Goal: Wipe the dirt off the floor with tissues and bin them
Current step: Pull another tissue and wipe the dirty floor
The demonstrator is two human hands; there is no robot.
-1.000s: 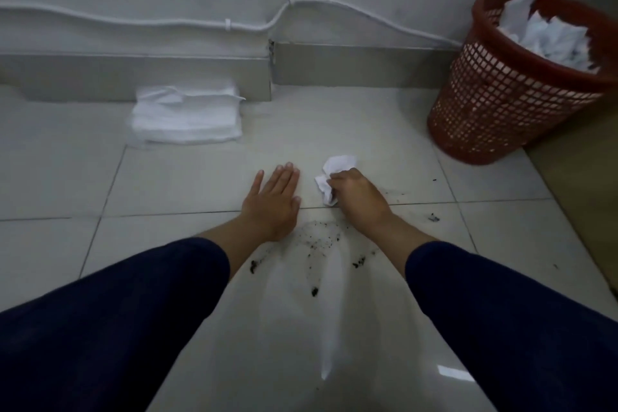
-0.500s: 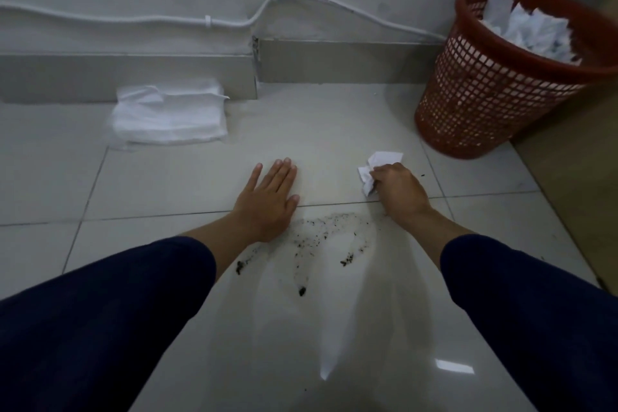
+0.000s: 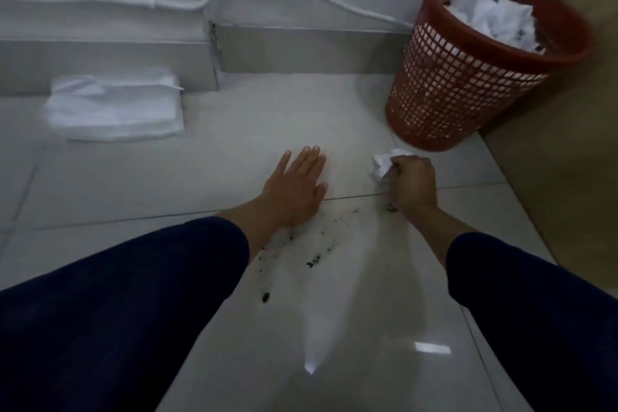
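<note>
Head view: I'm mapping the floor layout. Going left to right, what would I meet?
tissue stack → left hand → crumpled tissue gripped by the right hand → red bin

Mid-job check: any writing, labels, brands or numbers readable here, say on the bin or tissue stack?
None readable anywhere. The red bin shows no label on its mesh wall, the tissue stack is plain white, and the crumpled tissue in the right hand shows no print.
</note>
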